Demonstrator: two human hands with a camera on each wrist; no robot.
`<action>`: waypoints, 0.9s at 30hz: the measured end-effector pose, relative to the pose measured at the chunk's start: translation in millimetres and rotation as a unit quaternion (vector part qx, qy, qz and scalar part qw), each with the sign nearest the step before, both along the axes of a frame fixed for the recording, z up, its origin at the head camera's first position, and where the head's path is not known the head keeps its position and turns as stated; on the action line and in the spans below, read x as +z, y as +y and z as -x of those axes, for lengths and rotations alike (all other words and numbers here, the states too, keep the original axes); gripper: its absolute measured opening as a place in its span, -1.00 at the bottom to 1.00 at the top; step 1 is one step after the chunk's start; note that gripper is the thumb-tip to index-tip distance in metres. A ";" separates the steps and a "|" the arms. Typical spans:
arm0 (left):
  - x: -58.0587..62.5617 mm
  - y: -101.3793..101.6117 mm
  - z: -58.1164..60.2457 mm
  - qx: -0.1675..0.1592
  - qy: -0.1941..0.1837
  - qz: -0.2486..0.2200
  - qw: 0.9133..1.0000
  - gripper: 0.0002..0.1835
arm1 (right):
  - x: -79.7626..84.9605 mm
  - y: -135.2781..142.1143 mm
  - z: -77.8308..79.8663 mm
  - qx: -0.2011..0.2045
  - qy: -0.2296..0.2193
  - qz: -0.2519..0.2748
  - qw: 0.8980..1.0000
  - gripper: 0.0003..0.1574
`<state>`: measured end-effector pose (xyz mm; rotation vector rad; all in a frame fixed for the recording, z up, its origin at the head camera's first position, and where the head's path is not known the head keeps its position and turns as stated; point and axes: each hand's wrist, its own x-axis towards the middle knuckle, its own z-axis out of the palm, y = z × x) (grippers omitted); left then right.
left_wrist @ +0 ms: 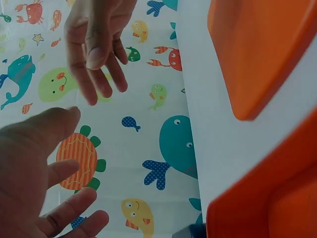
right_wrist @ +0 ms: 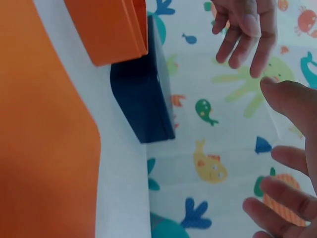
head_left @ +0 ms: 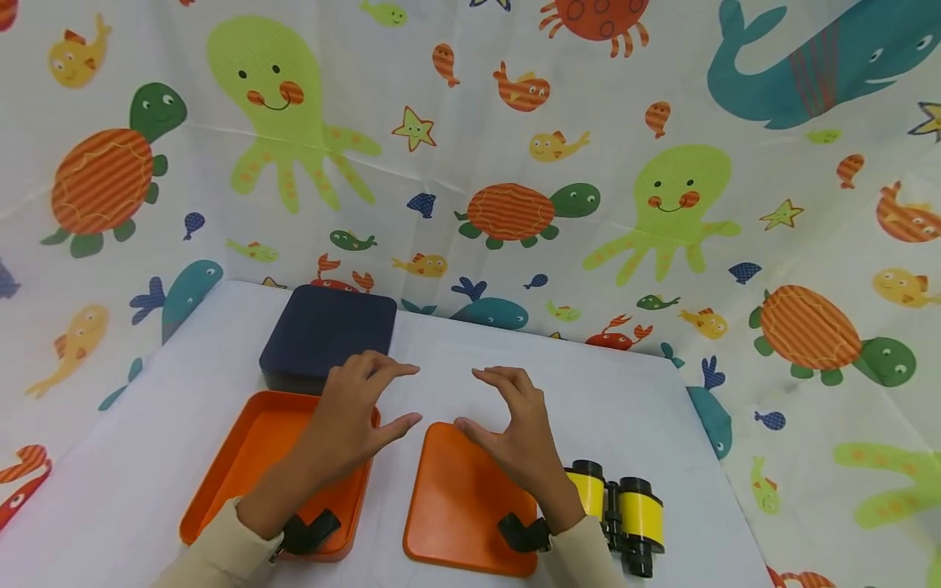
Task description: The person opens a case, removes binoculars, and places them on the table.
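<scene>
Both hands hover above the table, facing each other with a gap between them and nothing held. My left hand point(head_left: 351, 412) is over an orange open tray point(head_left: 193, 510), fingers extended and thumb apart. My right hand point(head_left: 518, 425) is over a flat orange lid point(head_left: 448, 523), its fingers and thumb spread in the same way. In the left wrist view the left fingers point(left_wrist: 74, 208) reach toward the other hand. The right wrist view shows the right fingers point(right_wrist: 277, 188) apart, with bare air between them and the thumb.
A dark blue box point(head_left: 327, 335) stands behind the orange tray. Yellow and black binoculars point(head_left: 639, 514) lie right of the lid, partly behind the right wrist. A sea-animal patterned cloth point(head_left: 470, 122) hangs behind the white table point(head_left: 625, 400).
</scene>
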<state>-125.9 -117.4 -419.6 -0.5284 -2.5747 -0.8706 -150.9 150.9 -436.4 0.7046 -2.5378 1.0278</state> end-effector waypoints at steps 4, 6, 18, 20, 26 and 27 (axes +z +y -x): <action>-0.6 -11.1 3.9 0.001 -0.004 -0.008 1.000 -0.35 | 2.6 -11.7 6.4 -0.010 -0.012 0.015 1.000 -0.14; -0.9 -17.3 5.9 -0.001 -0.006 -0.017 1.000 -0.36 | 3.3 -16.7 10.1 -0.014 -0.021 0.022 0.999 -0.13; 0.6 -61.5 24.7 0.016 -0.034 -0.062 0.997 -0.33 | 3.7 -39.4 29.0 -0.012 -0.068 0.049 0.996 -0.05; -0.4 -69.2 29.7 0.021 -0.031 -0.065 0.997 -0.32 | 4.7 -44.1 32.9 -0.016 -0.082 0.048 0.995 -0.02; -1.8 -90.7 43.9 0.041 -0.020 -0.069 0.997 -0.31 | 6.9 -59.6 44.0 -0.021 -0.115 0.046 0.992 0.05; -1.9 -94.4 46.3 0.044 -0.021 -0.070 0.996 -0.30 | 7.0 -62.4 45.9 -0.019 -0.116 0.046 0.992 0.07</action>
